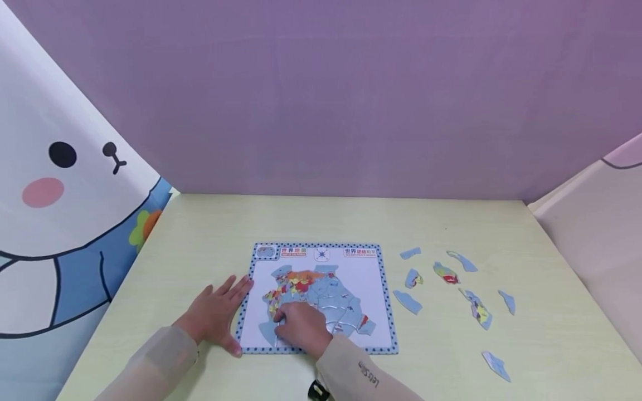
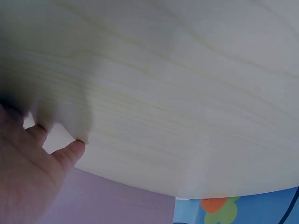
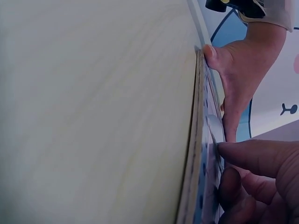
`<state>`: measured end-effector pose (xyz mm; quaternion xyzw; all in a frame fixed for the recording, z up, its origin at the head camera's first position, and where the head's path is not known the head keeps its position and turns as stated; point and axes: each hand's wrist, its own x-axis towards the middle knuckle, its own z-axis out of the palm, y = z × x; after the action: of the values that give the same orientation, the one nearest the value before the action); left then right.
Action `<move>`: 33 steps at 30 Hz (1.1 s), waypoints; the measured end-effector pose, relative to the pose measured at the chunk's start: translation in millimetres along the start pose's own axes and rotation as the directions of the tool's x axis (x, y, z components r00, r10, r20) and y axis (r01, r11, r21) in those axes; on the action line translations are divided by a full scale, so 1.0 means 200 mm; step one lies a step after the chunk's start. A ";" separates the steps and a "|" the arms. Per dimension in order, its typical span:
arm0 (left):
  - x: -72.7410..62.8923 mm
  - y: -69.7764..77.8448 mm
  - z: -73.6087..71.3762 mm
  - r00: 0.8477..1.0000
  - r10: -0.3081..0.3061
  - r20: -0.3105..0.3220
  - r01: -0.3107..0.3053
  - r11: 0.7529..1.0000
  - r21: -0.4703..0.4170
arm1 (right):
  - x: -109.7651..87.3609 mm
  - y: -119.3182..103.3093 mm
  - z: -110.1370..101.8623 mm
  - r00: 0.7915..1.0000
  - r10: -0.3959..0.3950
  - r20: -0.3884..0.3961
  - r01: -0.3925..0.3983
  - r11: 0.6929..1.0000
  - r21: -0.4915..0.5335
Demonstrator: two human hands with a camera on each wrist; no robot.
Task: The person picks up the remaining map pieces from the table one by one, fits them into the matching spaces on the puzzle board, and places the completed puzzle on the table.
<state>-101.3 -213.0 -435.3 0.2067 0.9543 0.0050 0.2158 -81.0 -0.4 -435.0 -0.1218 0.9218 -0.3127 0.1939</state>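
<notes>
A world map jigsaw board (image 1: pixel 361 295) with a blue dotted border lies on the table, its lower left and middle partly filled with map pieces (image 1: pixel 333 292). My left hand (image 1: pixel 215 314) is spread flat along the board's left edge, fingers and thumb at the border. Over the lower left of the map, my right hand (image 1: pixel 303 328) has its thumb and curled fingers at a blue puzzle piece (image 1: pixel 268 333). From the right wrist view, the thumb (image 3: pixel 243 151) pinches that thin piece (image 3: pixel 214 135), which stands slightly raised from the board. The right hand hides part of the map.
Several loose puzzle pieces (image 1: pixel 446 273) lie scattered on the table (image 1: pixel 451 367) right of the board. One sits nearer the front (image 1: pixel 496 366). A purple backdrop (image 1: pixel 341 100) rises behind the table, with a printed cartoon cloth (image 1: pixel 75 223) on the left.
</notes>
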 end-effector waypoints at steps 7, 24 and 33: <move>0.00 0.00 0.00 0.999 0.024 -0.022 -0.024 1.000 -0.006 | 0.00 -0.01 0.00 1.000 0.026 -0.012 -0.026 1.000 -0.016; 0.00 0.01 -0.01 1.000 0.010 -0.005 -0.010 1.000 -0.002 | 0.00 0.00 -0.02 0.999 0.046 -0.001 -0.046 0.999 -0.019; 0.00 0.02 -0.01 1.000 0.005 0.010 -0.004 1.000 -0.005 | 0.00 0.01 -0.03 0.998 -0.057 0.041 0.061 0.994 -0.091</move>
<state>-101.3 -208.9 -432.5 0.2084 0.9528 0.0067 0.2208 -82.6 3.5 -432.0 -0.1638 0.9273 -0.2732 0.1966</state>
